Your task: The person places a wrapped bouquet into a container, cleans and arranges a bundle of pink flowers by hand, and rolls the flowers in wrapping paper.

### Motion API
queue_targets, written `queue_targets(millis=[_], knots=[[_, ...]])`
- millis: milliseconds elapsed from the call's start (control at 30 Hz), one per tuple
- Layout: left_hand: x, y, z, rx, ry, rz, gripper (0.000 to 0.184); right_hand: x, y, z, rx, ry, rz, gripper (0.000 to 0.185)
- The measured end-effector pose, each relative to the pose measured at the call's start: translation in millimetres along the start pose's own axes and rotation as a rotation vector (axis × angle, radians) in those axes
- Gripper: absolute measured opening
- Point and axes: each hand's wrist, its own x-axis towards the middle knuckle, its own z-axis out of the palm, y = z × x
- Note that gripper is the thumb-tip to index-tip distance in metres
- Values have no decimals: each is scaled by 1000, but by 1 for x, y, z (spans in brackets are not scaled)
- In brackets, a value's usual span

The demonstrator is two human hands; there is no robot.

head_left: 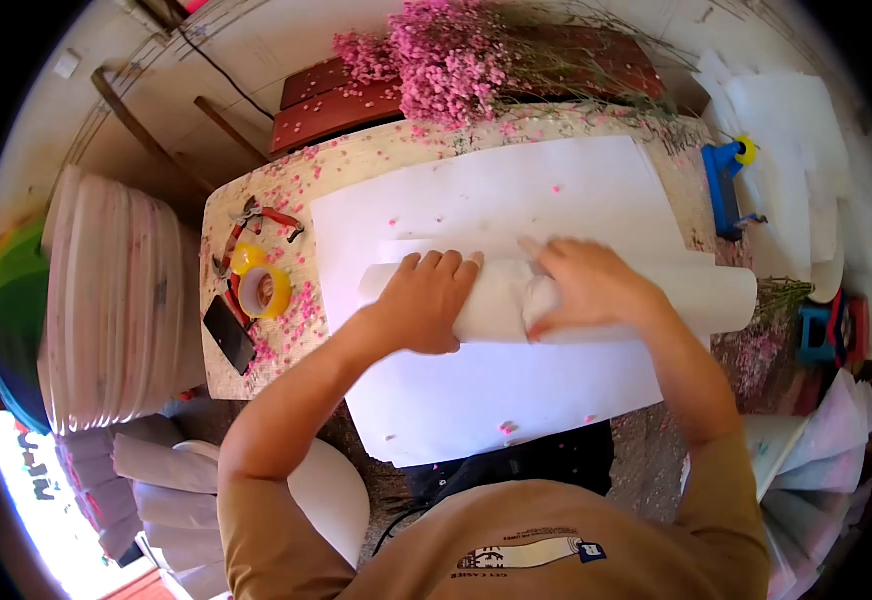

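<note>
A roll of white paper lies crosswise on large flat white sheets on the table. My left hand is wrapped over the roll left of its middle, fingers together on top. My right hand grips it right of the middle, where the paper is creased between thumb and fingers; its fingertips are slightly blurred. Whether anything is inside the roll is hidden. Small pink petals are scattered on the sheets.
Pruning shears, yellow tape rolls and a phone lie at the table's left. Pink flowers rest at the back. A blue tape dispenser stands at the right, and stacked wrapped sheets stand beyond the left edge.
</note>
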Motion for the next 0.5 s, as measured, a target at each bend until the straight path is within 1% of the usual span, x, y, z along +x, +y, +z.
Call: queue_targets(millis=[33, 67, 100, 133, 167, 200, 233, 267, 300, 333, 400, 467, 500], knots=[[9, -6, -6, -55, -120, -8, 112, -9, -4, 2, -101, 107, 4, 110], [18, -10, -12, -112, -247, -8, 111, -7, -4, 2, -106, 108, -3, 110], [30, -11, -18, -128, -356, -57, 114, -5, -2, 4, -107, 55, 65, 111], [41, -16, -21, -124, -347, -54, 114, -3, 1, 4, -111, 6, 135, 112], [53, -21, -23, -129, -418, -89, 116, 6, 8, -3, -43, -33, 148, 107], [64, -26, -25, -135, -489, -125, 118, 15, 16, -12, -55, -25, 147, 107], [74, -27, -30, -129, -531, -185, 117, 25, 25, -20, 70, -149, 126, 107], [87, -31, -34, -120, -519, -186, 117, 35, 34, -24, 197, -271, 103, 107], [101, -35, -39, -146, -675, -248, 115, 48, 54, -12, 191, -252, 59, 105], [110, -37, -40, -175, -829, -311, 114, 50, 59, -8, 181, -242, 56, 105], [116, -37, -39, -156, -838, -328, 110, 50, 62, -5, 106, -138, 56, 108], [115, -34, -37, -137, -859, -340, 107, 48, 59, -6, 93, -152, 76, 110], [110, -33, -35, -140, -784, -340, 106, 47, 57, -5, 89, -169, 98, 111]])
